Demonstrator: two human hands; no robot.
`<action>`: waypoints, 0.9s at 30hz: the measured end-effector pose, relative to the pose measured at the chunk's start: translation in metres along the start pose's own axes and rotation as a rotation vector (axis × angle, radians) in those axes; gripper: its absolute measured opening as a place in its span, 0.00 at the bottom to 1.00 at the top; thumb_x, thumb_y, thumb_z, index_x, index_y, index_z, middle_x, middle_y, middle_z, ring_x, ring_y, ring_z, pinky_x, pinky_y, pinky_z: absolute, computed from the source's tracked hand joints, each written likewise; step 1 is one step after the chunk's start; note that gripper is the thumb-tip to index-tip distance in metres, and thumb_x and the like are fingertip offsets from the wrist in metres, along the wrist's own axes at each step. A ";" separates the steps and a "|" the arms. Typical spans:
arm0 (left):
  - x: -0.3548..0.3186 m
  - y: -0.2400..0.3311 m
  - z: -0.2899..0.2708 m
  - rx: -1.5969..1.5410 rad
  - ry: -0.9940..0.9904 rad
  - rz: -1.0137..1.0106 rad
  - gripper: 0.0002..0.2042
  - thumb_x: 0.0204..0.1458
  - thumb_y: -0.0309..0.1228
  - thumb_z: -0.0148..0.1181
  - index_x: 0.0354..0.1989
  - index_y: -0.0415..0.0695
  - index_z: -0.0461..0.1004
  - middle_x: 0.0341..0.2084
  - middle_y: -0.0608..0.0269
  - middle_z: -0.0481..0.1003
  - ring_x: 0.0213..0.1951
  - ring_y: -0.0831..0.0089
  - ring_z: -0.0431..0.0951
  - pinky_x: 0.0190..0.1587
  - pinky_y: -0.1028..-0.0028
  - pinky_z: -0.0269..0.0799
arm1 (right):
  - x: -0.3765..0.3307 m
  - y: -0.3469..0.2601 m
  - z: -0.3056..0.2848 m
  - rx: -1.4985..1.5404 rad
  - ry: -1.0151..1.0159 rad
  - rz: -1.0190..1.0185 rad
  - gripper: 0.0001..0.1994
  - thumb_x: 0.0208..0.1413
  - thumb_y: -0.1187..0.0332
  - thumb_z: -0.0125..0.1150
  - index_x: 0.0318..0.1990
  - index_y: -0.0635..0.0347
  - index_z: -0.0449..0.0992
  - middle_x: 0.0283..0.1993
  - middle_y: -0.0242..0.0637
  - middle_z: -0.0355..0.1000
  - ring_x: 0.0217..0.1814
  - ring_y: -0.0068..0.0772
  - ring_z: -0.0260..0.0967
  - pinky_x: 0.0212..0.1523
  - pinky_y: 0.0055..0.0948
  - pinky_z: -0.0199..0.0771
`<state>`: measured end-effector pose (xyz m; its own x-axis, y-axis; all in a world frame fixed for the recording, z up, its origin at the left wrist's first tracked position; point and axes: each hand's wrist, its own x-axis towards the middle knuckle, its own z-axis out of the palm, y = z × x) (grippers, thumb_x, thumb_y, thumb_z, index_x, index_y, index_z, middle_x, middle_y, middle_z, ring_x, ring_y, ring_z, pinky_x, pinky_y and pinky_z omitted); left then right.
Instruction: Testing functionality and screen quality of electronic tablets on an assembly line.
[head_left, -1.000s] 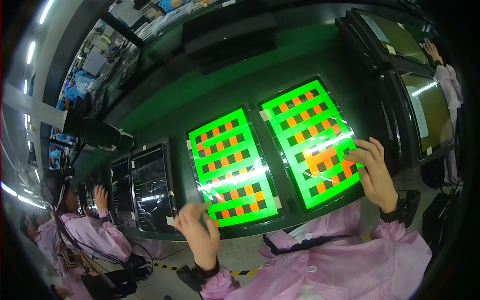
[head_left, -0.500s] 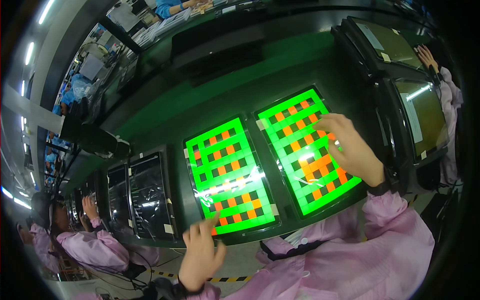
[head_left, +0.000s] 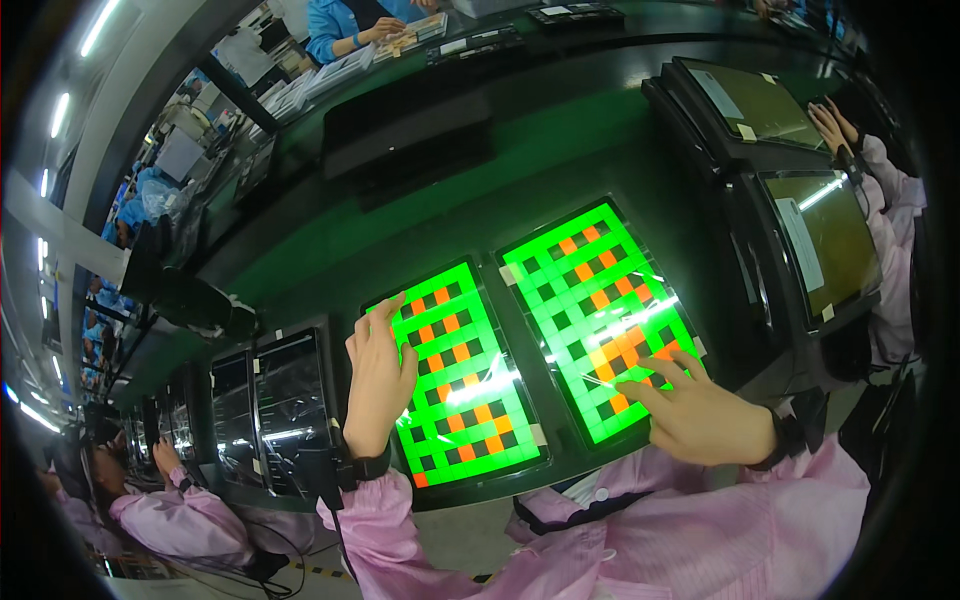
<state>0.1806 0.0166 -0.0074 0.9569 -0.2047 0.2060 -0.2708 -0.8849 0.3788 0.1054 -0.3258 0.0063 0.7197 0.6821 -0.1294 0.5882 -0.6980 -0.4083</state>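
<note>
Two lit touchscreen tablets lie side by side on the dark green bench, each showing a green grid with dark and orange squares. At the left tablet point(head_left: 480, 335), my left hand point(head_left: 380, 385) reaches along the left edge, fingers stretched toward its upper left corner, partly covering that side. Over the lower right part of the right tablet point(head_left: 575, 275) is my right hand point(head_left: 705, 415), fingers spread and slightly bent, fingertips at or just above the glass. Neither hand holds anything. Glare and clear film cross both screens; exact fingertip contact is hard to tell.
Dark tablets point(head_left: 290, 395) in clear film lie to the left. On the right, stacked black trays carry film-covered panels point(head_left: 820, 240), with another person's hands point(head_left: 835, 125) there. A black box-like block point(head_left: 405, 135) stands beyond the lit tablets. Across the bench, a person in blue handles small parts.
My left hand has moved from the left tablet's lower left corner up to its upper left edge. My right hand has slid down the right tablet. The view has shifted slightly.
</note>
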 end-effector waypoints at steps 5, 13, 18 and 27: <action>-0.023 0.015 0.005 0.170 -0.160 -0.043 0.26 0.45 0.21 0.50 0.56 0.38 0.56 0.50 0.49 0.65 0.53 0.53 0.62 0.54 0.59 0.55 | 0.028 0.028 -0.014 0.290 0.130 0.047 0.25 0.51 0.71 0.51 0.59 0.58 0.60 0.57 0.60 0.57 0.62 0.64 0.50 0.60 0.51 0.57; -0.098 0.085 -0.041 0.041 -0.492 0.006 0.24 0.45 0.26 0.55 0.53 0.35 0.61 0.42 0.48 0.68 0.46 0.52 0.66 0.46 0.58 0.60 | 0.119 0.082 -0.019 0.185 0.303 0.131 0.24 0.50 0.73 0.47 0.58 0.57 0.60 0.62 0.47 0.56 0.69 0.56 0.38 0.66 0.49 0.45; -0.029 0.050 -0.009 -0.030 -0.162 0.089 0.21 0.46 0.21 0.52 0.52 0.40 0.63 0.46 0.51 0.66 0.50 0.54 0.64 0.51 0.62 0.57 | 0.026 0.044 -0.003 -0.244 0.129 -0.002 0.23 0.50 0.71 0.49 0.56 0.65 0.60 0.53 0.47 0.64 0.63 0.55 0.51 0.60 0.56 0.48; -0.036 0.057 0.008 0.154 -0.341 0.027 0.28 0.45 0.25 0.54 0.58 0.37 0.57 0.48 0.48 0.65 0.53 0.51 0.61 0.55 0.54 0.55 | 0.028 0.046 -0.023 0.265 0.262 0.112 0.23 0.51 0.72 0.50 0.57 0.64 0.60 0.55 0.56 0.61 0.62 0.60 0.51 0.59 0.46 0.58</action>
<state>0.1317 -0.0295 -0.0004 0.9365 -0.3334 -0.1083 -0.3022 -0.9245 0.2323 0.1606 -0.3436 0.0047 0.8639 0.5024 0.0352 0.4099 -0.6610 -0.6286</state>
